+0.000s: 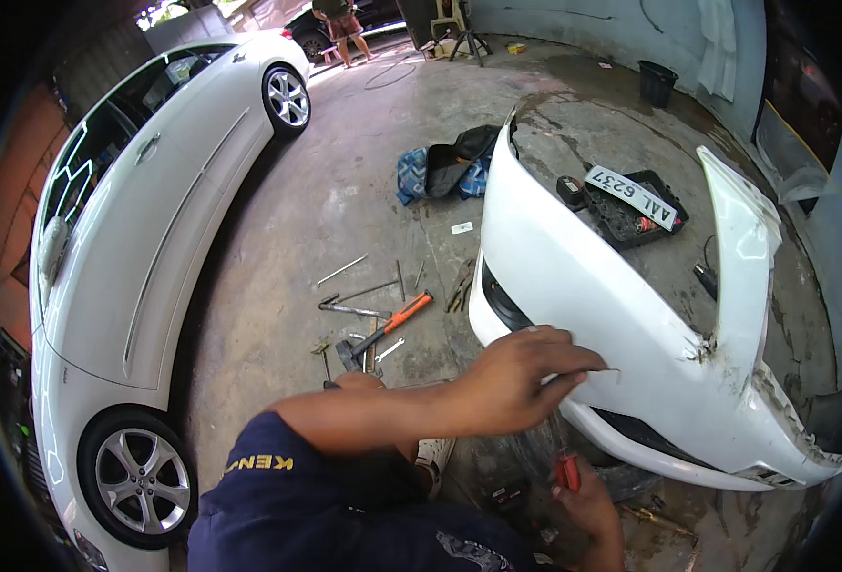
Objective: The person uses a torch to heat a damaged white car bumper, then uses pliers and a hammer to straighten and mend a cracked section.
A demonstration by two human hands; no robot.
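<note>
Head view. The white bumper lies on the concrete floor right of centre, its long face sloping from upper left to lower right. The left hand is positioned over the lower part of this face; contact cannot be determined. Its thumb and fingers are drawn together, with a thin sliver at the tips; whether it is gripped cannot be told. The right hand, below the bumper's lower edge, is closed around a red object.

Clearances: a lane of floor separates the white car from the hand tools. The hammer and the pliers lie between this lane and the bumper. The black case sits behind the bumper's upper edge.

Materials: the bumper is glossy and curved, with dark recesses and a ragged inner edge at right. The hammer has an orange-and-black handle. The floor is stained and partly damp. The bag combines black and blue-patterned fabric.

Markings: the plate, resting across the case, bears dark characters on white. The navy sleeve carries yellow lettering.
</note>
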